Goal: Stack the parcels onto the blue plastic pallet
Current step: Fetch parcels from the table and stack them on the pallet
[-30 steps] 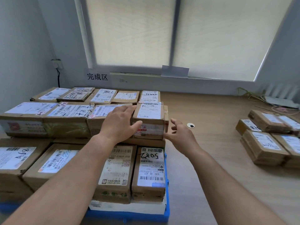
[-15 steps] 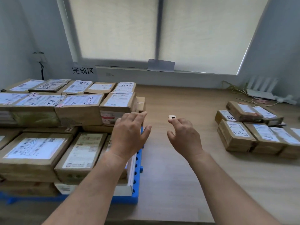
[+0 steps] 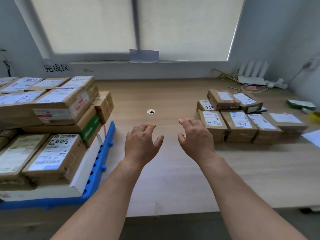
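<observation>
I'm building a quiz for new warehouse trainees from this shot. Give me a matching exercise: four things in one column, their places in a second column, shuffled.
Things
1. blue pallet
2. white router
3. round table grommet
4. right hand

Places
A. far right, at the back by the wall
B. close to the loose parcels on the right, holding nothing
C. on the left, under the stacked parcels
D. middle of the table, bare wood around it

Pairs: 1-C, 2-A, 3-D, 4-B
</observation>
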`<action>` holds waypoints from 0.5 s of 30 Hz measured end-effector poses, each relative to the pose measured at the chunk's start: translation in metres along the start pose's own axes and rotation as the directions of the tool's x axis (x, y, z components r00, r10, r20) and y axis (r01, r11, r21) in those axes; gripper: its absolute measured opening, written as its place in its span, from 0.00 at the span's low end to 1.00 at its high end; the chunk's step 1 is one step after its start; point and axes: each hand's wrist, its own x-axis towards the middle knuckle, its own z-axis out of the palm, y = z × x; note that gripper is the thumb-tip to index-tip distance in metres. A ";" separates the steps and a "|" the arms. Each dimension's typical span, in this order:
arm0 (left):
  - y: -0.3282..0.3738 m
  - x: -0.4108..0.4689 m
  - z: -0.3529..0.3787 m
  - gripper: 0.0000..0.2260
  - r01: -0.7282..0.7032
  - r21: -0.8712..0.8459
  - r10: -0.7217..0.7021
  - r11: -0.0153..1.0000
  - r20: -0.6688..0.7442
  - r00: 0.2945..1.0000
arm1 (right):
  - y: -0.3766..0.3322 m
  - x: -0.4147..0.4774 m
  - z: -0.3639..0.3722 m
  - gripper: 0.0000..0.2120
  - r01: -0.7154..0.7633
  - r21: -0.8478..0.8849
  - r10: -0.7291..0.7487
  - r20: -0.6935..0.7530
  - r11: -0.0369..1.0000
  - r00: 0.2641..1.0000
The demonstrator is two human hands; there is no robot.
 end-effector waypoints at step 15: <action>0.106 0.029 0.093 0.27 -0.056 -0.094 0.072 0.994 0.182 0.981 | 0.141 -0.003 -0.001 0.24 -0.184 0.001 0.184 0.043 0.983 0.982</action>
